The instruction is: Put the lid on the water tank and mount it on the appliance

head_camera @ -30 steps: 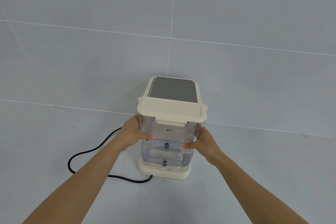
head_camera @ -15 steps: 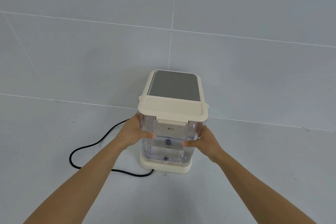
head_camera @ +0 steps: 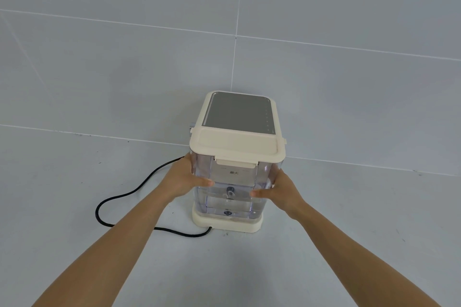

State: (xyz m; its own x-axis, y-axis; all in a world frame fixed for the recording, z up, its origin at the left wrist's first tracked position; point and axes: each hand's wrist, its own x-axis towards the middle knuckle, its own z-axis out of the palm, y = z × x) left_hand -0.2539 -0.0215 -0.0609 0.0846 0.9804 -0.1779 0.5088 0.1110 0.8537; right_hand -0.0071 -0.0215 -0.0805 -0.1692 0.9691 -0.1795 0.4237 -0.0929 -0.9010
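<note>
A clear plastic water tank (head_camera: 230, 198) stands upright on the cream base (head_camera: 228, 224) of the appliance (head_camera: 239, 113), right against its back. A cream lid (head_camera: 235, 143) closes the tank's top, level with the appliance's grey top panel. My left hand (head_camera: 185, 180) grips the tank's left side, thumb on the near face. My right hand (head_camera: 277, 192) grips the right side the same way. The tank's bottom rests down on the base.
A black power cord (head_camera: 119, 200) loops over the grey floor to the left and runs into the base's near edge. A grey tiled wall (head_camera: 349, 95) rises directly behind the appliance.
The tank has sunk lower onto the base between my hands, and its lid has come level with the appliance's top. Both hands keep their grip.
</note>
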